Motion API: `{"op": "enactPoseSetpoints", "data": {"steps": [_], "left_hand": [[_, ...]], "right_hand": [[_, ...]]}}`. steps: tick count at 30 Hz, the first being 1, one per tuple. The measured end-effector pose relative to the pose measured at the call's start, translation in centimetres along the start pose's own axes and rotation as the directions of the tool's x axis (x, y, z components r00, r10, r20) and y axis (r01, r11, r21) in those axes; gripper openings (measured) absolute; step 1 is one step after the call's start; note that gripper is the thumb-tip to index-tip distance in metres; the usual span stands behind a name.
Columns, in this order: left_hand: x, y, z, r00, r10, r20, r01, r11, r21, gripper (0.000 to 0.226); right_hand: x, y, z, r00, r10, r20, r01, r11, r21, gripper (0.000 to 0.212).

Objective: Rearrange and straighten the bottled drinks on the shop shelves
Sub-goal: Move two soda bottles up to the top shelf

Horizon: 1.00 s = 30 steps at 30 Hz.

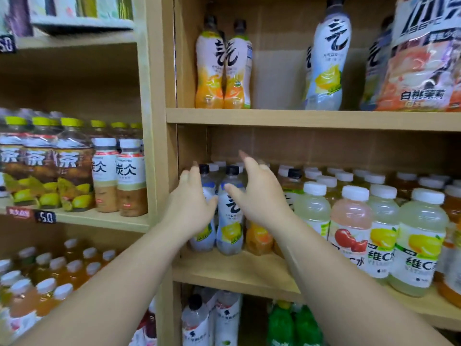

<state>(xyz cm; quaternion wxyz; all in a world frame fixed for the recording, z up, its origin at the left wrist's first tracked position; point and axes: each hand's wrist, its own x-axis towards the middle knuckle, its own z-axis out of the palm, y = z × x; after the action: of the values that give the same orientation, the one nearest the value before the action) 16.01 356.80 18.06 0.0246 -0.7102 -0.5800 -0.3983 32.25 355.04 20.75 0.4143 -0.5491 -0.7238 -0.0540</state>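
Left hand (192,203), right hand (259,196) beside lemon bottle (230,228)

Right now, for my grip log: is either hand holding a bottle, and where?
Nothing is held. Left hand and right hand are open either side of a lemon bottle; contact cannot be told.

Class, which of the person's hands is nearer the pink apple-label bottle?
Right. The right hand is a few bottles left of the pink bottle; the left hand lies farther left.
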Motion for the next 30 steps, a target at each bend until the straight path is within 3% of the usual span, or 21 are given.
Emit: {"op": "enactPoseSetpoints", "data": {"steps": [3,6,14,21,26,30], "left_hand": [[1.0,0.0,0.5,0.997,-0.039,0.072,0.04,0.999,-0.016,0.093],[1.0,-0.2,1.0,0.998,-0.05,0.036,0.053,0.995,-0.082,0.096],[-1.9,-1.0,0.1,0.992,0.084,-0.099,-0.099,0.982,-0.162,0.06],[-4.3,-2.6,0.1,0.954,0.26,-0.149,-0.261,0.965,0.015,0.071],[-4.4,-2.8,0.0,0.962,0.256,-0.098,-0.266,0.959,-0.101,0.074],[-4.6,-3.8,-0.1,0.978,0.19,-0.091,-0.208,0.942,-0.264,0.076]], "right_hand": [[1.8,-0.3,0.6,0.99,0.062,0.125,-0.05,0.994,-0.097,0.086],[1.7,-0.5,1.4,0.978,0.054,0.202,-0.029,0.992,-0.124,0.086],[-1.8,1.4,3.1,0.996,0.038,-0.075,-0.035,0.998,0.047,0.081],[-4.4,1.4,2.7,0.985,0.042,-0.169,-0.019,0.99,0.14,0.084],[-5.4,0.7,2.5,0.988,0.066,-0.138,-0.055,0.995,0.078,0.085],[-6.2,0.2,2.7,0.989,-0.005,-0.147,0.012,0.999,0.042,0.085]]}}
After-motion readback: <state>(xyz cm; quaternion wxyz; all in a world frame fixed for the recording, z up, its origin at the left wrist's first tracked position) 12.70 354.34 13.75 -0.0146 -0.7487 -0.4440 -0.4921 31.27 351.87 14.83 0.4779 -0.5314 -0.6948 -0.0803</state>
